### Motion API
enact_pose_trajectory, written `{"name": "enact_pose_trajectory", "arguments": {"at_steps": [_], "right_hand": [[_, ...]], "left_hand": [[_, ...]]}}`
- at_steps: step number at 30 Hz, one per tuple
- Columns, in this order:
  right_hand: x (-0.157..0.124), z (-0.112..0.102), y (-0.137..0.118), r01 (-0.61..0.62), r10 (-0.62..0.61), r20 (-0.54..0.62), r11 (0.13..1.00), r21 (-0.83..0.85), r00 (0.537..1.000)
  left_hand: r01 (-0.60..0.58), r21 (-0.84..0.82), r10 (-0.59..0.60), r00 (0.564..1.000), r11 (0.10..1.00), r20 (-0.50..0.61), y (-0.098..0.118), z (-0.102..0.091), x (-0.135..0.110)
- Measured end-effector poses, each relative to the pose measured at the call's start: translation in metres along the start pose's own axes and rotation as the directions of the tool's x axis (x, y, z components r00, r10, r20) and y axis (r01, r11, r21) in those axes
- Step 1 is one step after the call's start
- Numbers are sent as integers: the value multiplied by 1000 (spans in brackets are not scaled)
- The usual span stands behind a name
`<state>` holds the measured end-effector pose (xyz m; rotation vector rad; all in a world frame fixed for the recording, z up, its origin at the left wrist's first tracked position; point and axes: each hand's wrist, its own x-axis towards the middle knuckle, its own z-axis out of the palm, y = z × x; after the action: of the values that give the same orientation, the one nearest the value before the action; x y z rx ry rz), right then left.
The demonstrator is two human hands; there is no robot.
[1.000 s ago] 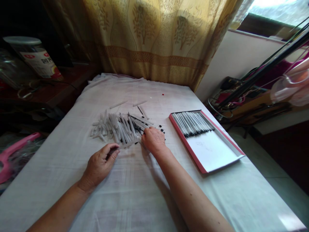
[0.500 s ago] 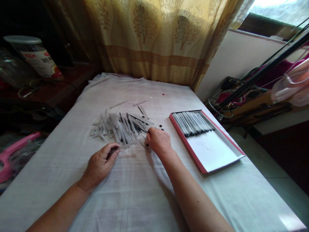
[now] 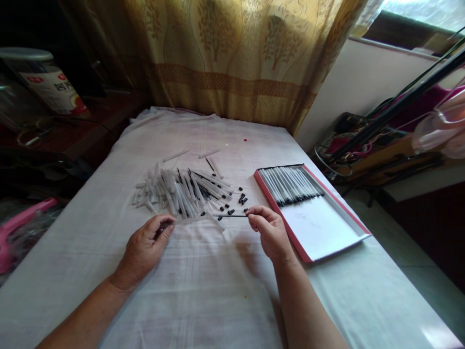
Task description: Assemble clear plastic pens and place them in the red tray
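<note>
We can read no text: the lidded jar (image 3: pixel 45 92) bears a label (image 3: pixel 55 95) with blurred print, the red-edged box (image 3: pixel 329 237) faint scribbles (image 3: pixel 307 220).

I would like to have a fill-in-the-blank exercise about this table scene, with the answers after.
The left hand holds a translucent tube, while the thin rod in the right hand is coloured ____.
In the picture, the open box lies to the ____ of the tube pile.
The curtain is patterned with ____.
Missing words: black; right; trees.
</note>
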<state>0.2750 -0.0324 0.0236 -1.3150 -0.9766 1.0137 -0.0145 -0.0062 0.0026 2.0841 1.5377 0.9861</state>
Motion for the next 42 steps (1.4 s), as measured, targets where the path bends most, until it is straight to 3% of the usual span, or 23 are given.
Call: {"name": "enact_pose_trajectory", "arguments": {"at_steps": [8,16,21,25,29,32,35,37,39,42], "right_hand": [[-3,9,-11,-8,12,35,994,-110,999],[-3,13,-7,-42,63,121,985,-166,991],[-12,35,-2,-54,91,312,990,-127,946],[-16,42,-1,33,42,456,987,-155,889],[-7,33,6,206,-94,304,909,-363,948],[0,30,13,339,-196,288,707,-620,937],[3,35,16,350,-146,324,525,-776,935],[3,39,16,338,-111,323,455,-824,940],[3,40,16,318,-123,296,462,-828,947],[0,37,17,263,-153,216,640,-722,964]], "left_hand": [[-11,7,11,1000,1000,23,1,-1,-1],[-177,64,174,984,982,48,1,1,-2],[-348,82,334,932,934,144,2,4,-4],[-374,64,362,921,925,146,1,5,-4],[-238,-12,237,964,971,117,0,3,-4],[-157,-47,162,979,986,122,1,1,-4],[-146,-24,147,982,989,117,2,1,-3],[-156,-5,156,983,988,102,2,1,-2],[-175,10,174,981,984,81,2,1,-2],[-208,32,206,976,978,66,1,1,-3]]}}
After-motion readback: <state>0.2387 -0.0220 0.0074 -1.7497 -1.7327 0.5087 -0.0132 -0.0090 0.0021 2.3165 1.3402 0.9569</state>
